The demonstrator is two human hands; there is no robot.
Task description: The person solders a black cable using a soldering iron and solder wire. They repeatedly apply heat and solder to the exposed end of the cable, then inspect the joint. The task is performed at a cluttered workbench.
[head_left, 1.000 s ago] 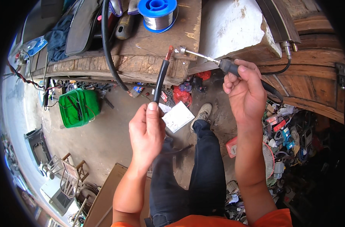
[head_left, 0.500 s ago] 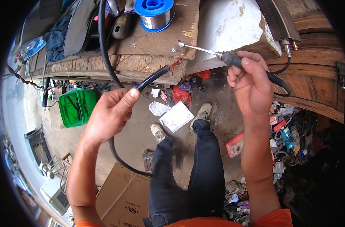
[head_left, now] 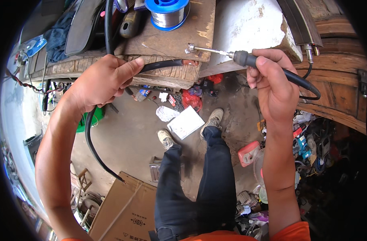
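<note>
My left hand [head_left: 107,82] is closed round a thick black cable [head_left: 161,64], whose bare copper end [head_left: 190,62] points right, over the edge of the wooden bench [head_left: 159,72]. A loop of the cable hangs below the hand. My right hand [head_left: 275,86] is closed on the dark handle of a soldering iron [head_left: 247,59]; its long metal shaft [head_left: 215,51] points left, with the tip above and slightly left of the copper end, apart from it. A spool of solder [head_left: 166,17] with blue flanges stands on the board behind them.
Another black cable crosses the bench at the left, near a dark cloth [head_left: 59,38]. At the right are a white block [head_left: 247,28] and wooden planks [head_left: 332,64]. Below lie papers [head_left: 185,122], cardboard [head_left: 119,213], a green bucket [head_left: 87,123] and heaps of parts [head_left: 312,156].
My left hand has moved up and left, turning the cable from upright to nearly level. My right hand has shifted right with the iron; its shaft has come away from the copper end.
</note>
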